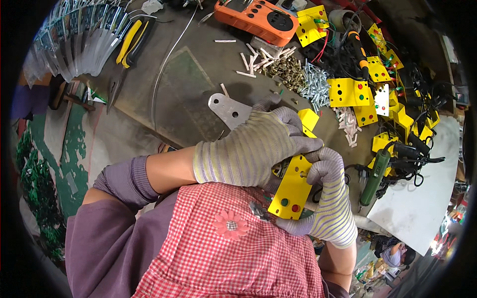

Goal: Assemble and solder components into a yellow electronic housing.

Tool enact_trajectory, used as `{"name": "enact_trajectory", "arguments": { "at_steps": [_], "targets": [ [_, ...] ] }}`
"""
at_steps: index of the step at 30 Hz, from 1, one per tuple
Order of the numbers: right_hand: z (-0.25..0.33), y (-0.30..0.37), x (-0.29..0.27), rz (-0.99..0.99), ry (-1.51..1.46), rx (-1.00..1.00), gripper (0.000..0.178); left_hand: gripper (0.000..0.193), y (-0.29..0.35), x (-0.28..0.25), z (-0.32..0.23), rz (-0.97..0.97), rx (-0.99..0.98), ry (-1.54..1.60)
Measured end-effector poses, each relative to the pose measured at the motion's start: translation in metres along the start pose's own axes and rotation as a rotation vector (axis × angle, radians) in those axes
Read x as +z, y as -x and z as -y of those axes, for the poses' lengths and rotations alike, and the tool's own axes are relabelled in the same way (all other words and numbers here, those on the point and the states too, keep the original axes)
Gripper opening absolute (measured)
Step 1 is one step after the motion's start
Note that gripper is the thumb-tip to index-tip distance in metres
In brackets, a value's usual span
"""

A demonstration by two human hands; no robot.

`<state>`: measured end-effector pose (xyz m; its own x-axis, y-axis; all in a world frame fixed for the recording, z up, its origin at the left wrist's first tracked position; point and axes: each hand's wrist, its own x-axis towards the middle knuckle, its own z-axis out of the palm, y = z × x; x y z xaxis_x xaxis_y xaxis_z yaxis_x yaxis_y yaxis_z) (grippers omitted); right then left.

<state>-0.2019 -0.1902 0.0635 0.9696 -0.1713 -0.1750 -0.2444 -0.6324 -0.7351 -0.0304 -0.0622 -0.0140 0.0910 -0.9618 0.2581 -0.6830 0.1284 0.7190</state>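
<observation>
A yellow metal bracket (289, 191), with a green and a red round fitting near its lower end, is held tilted in front of my apron. My right hand (330, 196), in a striped knit glove, grips its right side, fingers bent over the edge near a small screw (303, 174). From the left, my gloved left hand (251, 144) closes on its upper end, one finger meeting the right fingertips; its thumb is mostly hidden. Another yellow piece (308, 119) shows just beyond the left fingers. A flat silver plate with holes (229, 110) lies partly under the left hand.
Brass-coloured nuts (288, 72), silver screws (315, 84) and pale sticks (256, 62) lie in piles beyond my hands. An orange meter (258, 21) stands behind. Yellow brackets and cables crowd the right, with a green tool (376, 176). Yellow-handled pliers (133, 43) lie at left.
</observation>
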Motion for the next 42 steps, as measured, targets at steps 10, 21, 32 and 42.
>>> {"name": "enact_trajectory", "arguments": {
  "at_steps": [10,21,32,42],
  "targets": [
    [-0.012,0.001,-0.002,-0.01,-0.091,-0.025,0.094,0.08,0.009,-0.019,0.0,-0.112,-0.018,0.168],
    [-0.048,-0.009,0.006,-0.161,-0.198,-0.211,0.114,0.025,0.005,-0.01,0.013,-0.15,0.163,0.056],
    [-0.058,-0.026,0.001,-0.264,-0.124,-0.277,0.106,0.03,-0.012,0.001,0.026,-0.119,0.091,0.057],
    [-0.059,-0.031,-0.009,-0.188,-0.095,-0.263,0.106,0.043,-0.01,-0.008,0.017,-0.131,0.167,0.04]
  ]
}}
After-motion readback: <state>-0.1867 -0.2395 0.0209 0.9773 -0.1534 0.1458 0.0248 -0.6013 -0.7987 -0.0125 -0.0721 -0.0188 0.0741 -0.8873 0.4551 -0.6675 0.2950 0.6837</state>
